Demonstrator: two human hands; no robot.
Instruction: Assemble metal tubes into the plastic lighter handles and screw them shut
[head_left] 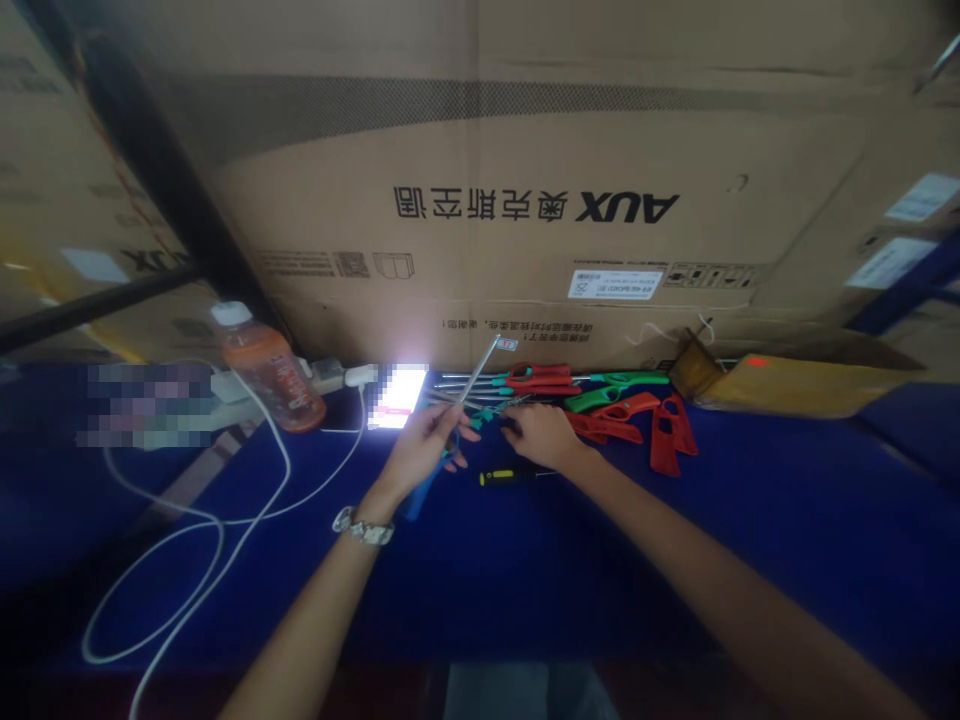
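My left hand point(427, 445), with a metal watch at its wrist, is wrapped round a blue lighter point(422, 495) whose thin metal tube points up and to the right. A small tag shows near the tube's tip. My right hand point(538, 436) has its fingers bent down over small green pieces point(484, 415); what its fingertips hold is hidden. Long-necked red lighters point(544, 372) and green lighters point(630, 380) lie beyond and to the right of it. Red handles point(664, 445) rest farther right. Below my right hand lies a black and yellow screwdriver point(501, 478).
A lit phone point(399, 398) lies left of my hands. An orange drink bottle point(270, 370) leans by a power strip point(326, 376), with white cables point(281, 490) looping leftward. Cardboard boxes point(525, 140) stand behind the blue surface point(510, 570). A yellow package point(802, 388) is at right.
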